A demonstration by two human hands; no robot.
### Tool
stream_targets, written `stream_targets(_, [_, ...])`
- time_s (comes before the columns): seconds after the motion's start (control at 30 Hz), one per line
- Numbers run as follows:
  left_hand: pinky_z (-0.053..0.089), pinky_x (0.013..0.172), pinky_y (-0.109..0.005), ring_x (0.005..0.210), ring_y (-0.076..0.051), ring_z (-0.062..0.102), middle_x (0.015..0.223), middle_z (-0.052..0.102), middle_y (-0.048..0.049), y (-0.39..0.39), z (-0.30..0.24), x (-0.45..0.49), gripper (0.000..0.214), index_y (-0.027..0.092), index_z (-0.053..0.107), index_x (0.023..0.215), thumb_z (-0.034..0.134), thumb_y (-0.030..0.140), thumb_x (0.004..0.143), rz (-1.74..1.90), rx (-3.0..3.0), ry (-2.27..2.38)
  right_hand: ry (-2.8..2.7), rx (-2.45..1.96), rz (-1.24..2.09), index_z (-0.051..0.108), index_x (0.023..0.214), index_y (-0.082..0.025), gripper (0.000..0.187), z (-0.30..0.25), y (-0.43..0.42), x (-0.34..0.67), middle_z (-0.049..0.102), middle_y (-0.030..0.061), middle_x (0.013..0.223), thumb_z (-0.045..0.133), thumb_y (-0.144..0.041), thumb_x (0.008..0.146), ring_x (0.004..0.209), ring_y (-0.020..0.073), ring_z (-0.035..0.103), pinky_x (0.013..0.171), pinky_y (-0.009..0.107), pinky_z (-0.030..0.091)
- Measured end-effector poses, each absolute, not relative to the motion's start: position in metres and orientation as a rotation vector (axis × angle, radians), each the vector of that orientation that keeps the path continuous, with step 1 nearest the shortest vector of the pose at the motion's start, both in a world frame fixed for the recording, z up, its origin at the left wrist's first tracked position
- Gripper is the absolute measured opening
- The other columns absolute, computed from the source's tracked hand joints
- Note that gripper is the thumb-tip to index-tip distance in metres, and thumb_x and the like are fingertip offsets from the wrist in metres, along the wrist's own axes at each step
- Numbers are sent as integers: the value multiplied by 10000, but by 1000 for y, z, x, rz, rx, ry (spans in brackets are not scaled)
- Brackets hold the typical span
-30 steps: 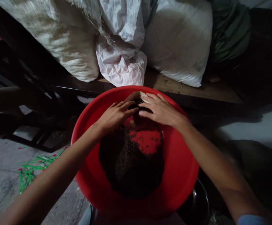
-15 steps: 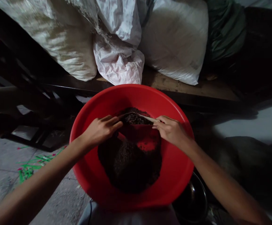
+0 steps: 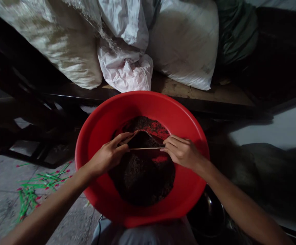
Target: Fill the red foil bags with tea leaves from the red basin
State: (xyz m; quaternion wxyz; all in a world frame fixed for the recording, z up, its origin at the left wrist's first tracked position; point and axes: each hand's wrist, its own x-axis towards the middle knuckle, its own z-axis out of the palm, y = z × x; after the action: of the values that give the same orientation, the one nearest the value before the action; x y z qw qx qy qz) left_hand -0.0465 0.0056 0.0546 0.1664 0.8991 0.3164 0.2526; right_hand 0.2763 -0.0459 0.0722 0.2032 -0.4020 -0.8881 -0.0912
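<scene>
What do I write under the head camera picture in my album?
Left hand and right hand hold a packet open over dark grains in a red tub.

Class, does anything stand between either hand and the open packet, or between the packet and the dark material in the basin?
Nothing visible does. The left hand and right hand pinch opposite ends of the packet directly. No object shows between it and the dark material in the red basin; its underside is hidden.

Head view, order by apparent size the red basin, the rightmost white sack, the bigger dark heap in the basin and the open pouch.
1. Red basin
2. Rightmost white sack, cut off by top edge
3. Dark heap
4. Open pouch, lower part unclear
</scene>
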Motion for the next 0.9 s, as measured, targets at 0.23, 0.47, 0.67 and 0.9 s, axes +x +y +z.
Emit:
stream_targets(0.23, [656, 987, -362, 1272, -254, 705, 1552, 593, -112, 1, 53, -36, 267, 232, 755, 1095, 510, 156, 1022, 842, 2563, 876, -2388, -1146, -46, 753, 1060, -203, 182, 97, -45, 252, 753, 100, 1149, 580, -157, 1029, 1109, 229, 691, 1001, 406, 607])
stream_targets(0.47, [650, 1012, -386, 1197, -233, 731, 1566, 589, -45, 8, 41, -31, 250, 284, 794, 1068, 558, 221, 1013, 930, 2413, 920, -2957, -1253, 140, 708, 1308, -172, 338, 78, 19, 192, 670, 195, 1347, 607, -270, 1000, 1229, 339, 633, 941, 431, 566])
stream_targets(0.67, [646, 1045, -403, 1277, -243, 705, 1490, 650, -76, 11, 36, -28, 188, 272, 770, 1054, 587, 238, 1024, 1058, 2384, 928, -2881, -1241, 95, 664, 1384, -239, 365, 85, 11, 206, 705, 148, 1193, 563, -243, 1033, 972, 260, 697, 787, 349, 527])
stream_targets(0.9, [629, 1059, -419, 1264, -273, 713, 1487, 649, -127, 20, 48, -28, 174, 235, 750, 1106, 687, 346, 987, 937, 2516, 869, -2247, -1332, 262, 692, 1201, -232, 268, 121, 40, 277, 729, 63, 1075, 657, -346, 962, 972, 227, 686, 943, 375, 537])
